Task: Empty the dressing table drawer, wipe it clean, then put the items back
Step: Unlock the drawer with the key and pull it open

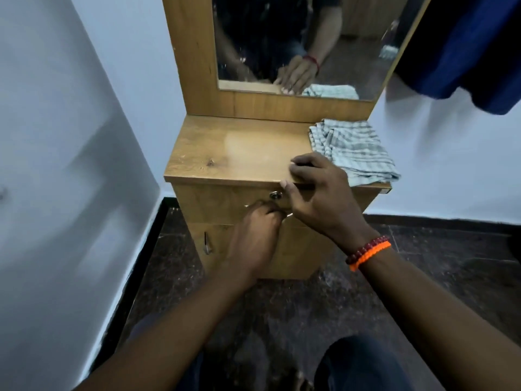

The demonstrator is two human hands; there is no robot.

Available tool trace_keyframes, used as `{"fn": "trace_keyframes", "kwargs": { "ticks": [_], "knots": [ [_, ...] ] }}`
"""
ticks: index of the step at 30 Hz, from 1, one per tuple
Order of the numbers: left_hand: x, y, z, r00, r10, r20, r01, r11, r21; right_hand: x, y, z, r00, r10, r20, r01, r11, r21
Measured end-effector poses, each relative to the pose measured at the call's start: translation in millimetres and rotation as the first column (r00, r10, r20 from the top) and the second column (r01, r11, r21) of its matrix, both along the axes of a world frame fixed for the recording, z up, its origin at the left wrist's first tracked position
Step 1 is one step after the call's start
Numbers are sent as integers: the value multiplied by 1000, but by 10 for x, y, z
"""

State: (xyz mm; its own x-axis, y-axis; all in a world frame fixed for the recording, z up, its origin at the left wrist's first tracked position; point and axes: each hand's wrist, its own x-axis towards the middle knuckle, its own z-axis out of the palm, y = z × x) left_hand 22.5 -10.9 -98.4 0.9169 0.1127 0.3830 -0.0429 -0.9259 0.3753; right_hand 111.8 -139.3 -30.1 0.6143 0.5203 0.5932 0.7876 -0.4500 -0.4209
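at the dressing table's (225, 153) front, the left hand (253, 238) curls shut around the closed drawer's (220, 204) metal handle; the right hand (318, 196) rests fingers spread on the tabletop edge, beside a folded striped cloth (352, 150).

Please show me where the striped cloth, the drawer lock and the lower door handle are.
striped cloth (352, 149): head view, middle of the folded fabric.
drawer lock (275, 195): head view, round metal face.
lower door handle (207, 243): head view, middle of the metal bar.
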Motion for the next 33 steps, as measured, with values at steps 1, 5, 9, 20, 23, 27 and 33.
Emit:
{"fn": "trace_keyframes", "kwargs": {
  "ticks": [1, 5, 9, 20, 23, 27, 33],
  "knots": [
    [21, -5, -2, 1000, 2, 5, -2, 1000, 2, 8, 12, -3, 1000, 9, 0, -9, 1000, 10],
    [17, -26, 60, 996, 54, -73, -54, 999, 5, 26, 18, 37, 997, 0, -78, 3, 999, 41],
    [-99, -60, 216, 989, 60, -134, -57, 998, 27, -25, -10, 125, 994, 3, -106, -6, 1000, -31],
    [-1188, -636, 617, 928, 106, -358, -56, 988, 145, -1, -10, 226, 988, 29, -153, -43, 995, -86],
    [-1485, -786, 722, 923, 111, -369, -48, 983, 175, 2, -5, 226, 984, 32, -174, -46, 996, -73],
    [-1737, -900, 687, 932, 104, -348, -60, 989, 136, 7, -3, 209, 983, 17, -183, -31, 997, -72],
    [-1931, -1039, 472, 880, 47, -473, -21, 998, 59, -26, -12, 223, 986, 24, -168, -34, 998, -56]
  ]
}}
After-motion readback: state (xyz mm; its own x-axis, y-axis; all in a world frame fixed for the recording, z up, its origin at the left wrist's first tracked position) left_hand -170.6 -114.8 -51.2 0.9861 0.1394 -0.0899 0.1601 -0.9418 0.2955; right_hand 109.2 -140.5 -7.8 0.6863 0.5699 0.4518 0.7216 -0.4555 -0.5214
